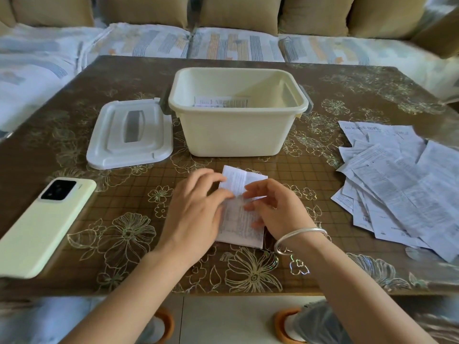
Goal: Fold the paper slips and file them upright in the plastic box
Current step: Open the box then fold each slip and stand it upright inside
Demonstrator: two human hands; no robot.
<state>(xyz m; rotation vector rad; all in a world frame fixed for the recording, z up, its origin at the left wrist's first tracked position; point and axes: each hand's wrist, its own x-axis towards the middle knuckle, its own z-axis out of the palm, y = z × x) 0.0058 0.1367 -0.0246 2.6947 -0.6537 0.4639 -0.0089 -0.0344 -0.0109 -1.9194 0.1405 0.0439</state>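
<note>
So the paper slip (239, 220) is being worked on dead centre of the frame, on the table (347, 95), sandwiched between both hands. Its long axis runs from the bottom of the frame up toward the top, so it's basically aimed at the plastic box (233, 131), which is sat straight above it in the picture with its lid off. The top end of the slip looks lifted or doubled over, so the fold is judged to be only half done.

The left hand (198, 207) is laid on the slip's left edge, fingers fairly straight and spread, pressing it down. The right hand (275, 209) is curled in from the other side, and its fingertips look to be pinching the paper around the crease. Both hands are about equally close to the box, so either could be used for the drop.

One slip (223, 101) can be seen inside the box already, though whether it's properly upright can't be told. Plenty of unfolded slips (397, 189) are fanned out at the right of the frame, nearer the right hand. The lid (129, 135) is parked left of the box and a phone (42, 224) lies lower left.

The table is covered in a glossy brown floral sheet, and a sofa (236, 45) with cushions is seen behind
</note>
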